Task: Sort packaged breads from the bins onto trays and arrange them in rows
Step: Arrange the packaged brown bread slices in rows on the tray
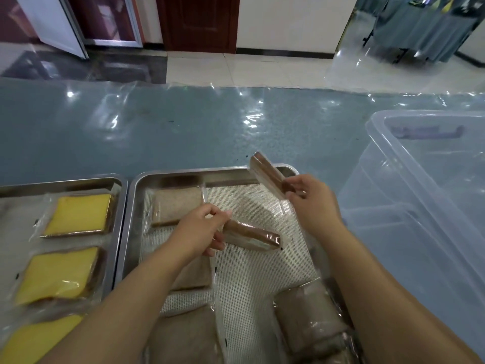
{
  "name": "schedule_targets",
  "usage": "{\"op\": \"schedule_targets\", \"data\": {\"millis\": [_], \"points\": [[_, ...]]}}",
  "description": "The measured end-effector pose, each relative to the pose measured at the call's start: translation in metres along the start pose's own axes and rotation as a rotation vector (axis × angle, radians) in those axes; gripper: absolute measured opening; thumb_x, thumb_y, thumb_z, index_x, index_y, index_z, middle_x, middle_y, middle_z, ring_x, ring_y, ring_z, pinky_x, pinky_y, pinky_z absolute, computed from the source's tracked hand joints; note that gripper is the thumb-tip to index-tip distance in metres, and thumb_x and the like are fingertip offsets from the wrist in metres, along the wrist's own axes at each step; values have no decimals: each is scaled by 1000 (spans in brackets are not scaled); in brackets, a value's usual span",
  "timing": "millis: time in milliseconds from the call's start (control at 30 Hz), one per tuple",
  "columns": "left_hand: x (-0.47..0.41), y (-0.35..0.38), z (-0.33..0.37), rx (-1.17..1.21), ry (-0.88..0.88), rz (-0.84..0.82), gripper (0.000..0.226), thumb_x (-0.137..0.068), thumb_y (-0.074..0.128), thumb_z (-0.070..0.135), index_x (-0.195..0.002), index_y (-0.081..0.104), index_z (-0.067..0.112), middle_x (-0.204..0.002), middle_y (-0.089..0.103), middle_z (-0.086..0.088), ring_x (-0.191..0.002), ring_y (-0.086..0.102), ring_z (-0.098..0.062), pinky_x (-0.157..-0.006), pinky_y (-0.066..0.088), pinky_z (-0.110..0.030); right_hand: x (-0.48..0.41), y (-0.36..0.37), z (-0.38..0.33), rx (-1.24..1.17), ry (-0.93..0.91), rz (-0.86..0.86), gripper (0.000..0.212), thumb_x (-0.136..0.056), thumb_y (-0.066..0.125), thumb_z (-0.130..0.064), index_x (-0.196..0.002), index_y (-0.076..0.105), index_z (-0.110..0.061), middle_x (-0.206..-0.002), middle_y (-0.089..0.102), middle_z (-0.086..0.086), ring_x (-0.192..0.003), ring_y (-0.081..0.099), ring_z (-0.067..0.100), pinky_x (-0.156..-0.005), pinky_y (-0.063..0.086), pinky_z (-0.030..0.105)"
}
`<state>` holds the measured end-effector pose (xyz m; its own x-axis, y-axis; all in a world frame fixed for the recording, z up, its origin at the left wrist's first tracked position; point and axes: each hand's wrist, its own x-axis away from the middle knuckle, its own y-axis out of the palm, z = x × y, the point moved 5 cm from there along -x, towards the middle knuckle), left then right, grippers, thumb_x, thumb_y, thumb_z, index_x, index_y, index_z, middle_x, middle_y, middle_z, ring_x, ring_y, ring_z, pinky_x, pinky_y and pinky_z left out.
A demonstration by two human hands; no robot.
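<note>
1. My left hand [203, 229] has its grip pinched on one end of a brown slice [252, 236], held low and nearly flat over the mesh of the middle tray [136, 185]; I judge it is about to be laid in the open column.
2. My right hand [312, 199] pinches a second slice [267, 174] by its near end, tilted up on edge above the tray's far right corner. Holding it high keeps it clear while the left one goes down first, I think.
3. The middle tray takes brown bread only: one pack [175, 206] lies flat at the far left, more lie nearer me, partly hidden by my arms.
4. The left tray [118, 179] carries yellow packs [81, 214] in a column, so the sorting goes by kind.
5. The clear bin [393, 206] stands on the surface just right of the trays, within easy reach; I cannot see bread in it.
</note>
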<state>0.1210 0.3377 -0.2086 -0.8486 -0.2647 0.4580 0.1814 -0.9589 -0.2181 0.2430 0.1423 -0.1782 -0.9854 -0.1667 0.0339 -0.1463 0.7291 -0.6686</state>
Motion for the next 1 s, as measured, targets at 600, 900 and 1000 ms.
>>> {"op": "schedule_targets", "data": {"millis": [600,900,1000], "points": [[19,20,-22,374,-22,35,14,-89,59,0,-99,53,9,-97,65,-15,-78,70,-24,-70,59,-35,71,36,53,-130,268,-332,49,-86,62,-48,-127,48,-26,-103,65,-7,-87,66,11,-79,56,36],[26,31,-24,-612,305,40,19,-89,61,33,-107,57,30,-108,55,16,-100,52,-2,-85,46,-23,63,9,61,321,146,-257,42,-94,53,-19,-135,47,-22,-125,60,6,-110,58,24,-92,46,34],[22,25,-28,-723,370,89,21,-90,58,35,-111,56,29,-112,50,14,-105,45,-6,-86,38,-23,64,13,53,647,127,-293,34,-94,48,-19,-128,49,-21,-127,54,6,-114,55,28,-88,45,37]]}}
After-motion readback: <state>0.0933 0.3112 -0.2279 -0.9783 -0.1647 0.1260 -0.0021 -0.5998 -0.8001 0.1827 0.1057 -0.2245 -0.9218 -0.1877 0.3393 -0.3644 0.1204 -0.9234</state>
